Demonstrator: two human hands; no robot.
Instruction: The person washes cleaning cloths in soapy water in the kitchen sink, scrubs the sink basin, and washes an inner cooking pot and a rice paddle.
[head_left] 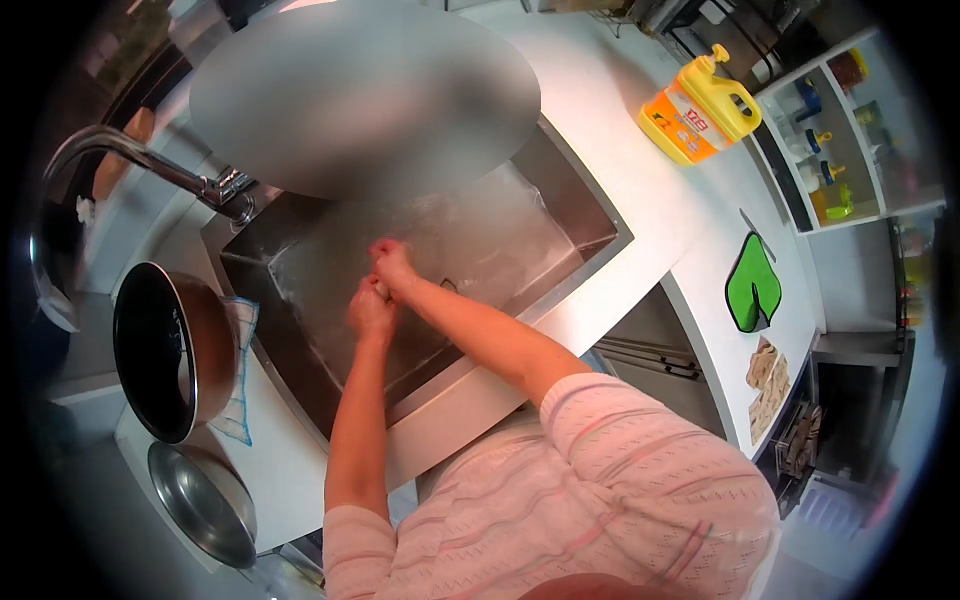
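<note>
My left hand [371,312] and my right hand [394,266] are close together over the steel sink [585,262]. Both are closed, with the right a little farther from me than the left. The fingers look wrapped around something between them, but it is too small and hidden to make out. A pinkish patch shows at the far side of my right hand, and I cannot tell whether it is fingers or a held thing. Below the hands, the sink basin looks greyish and wet.
On the left stand a curved faucet [165,165], a dark pot [205,350] on a blue-edged cloth [240,375], and a steel bowl [200,500]. At right are a yellow detergent jug [700,110], a green pad [750,285] and a beige cloth [768,385]. A blurred oval covers the top.
</note>
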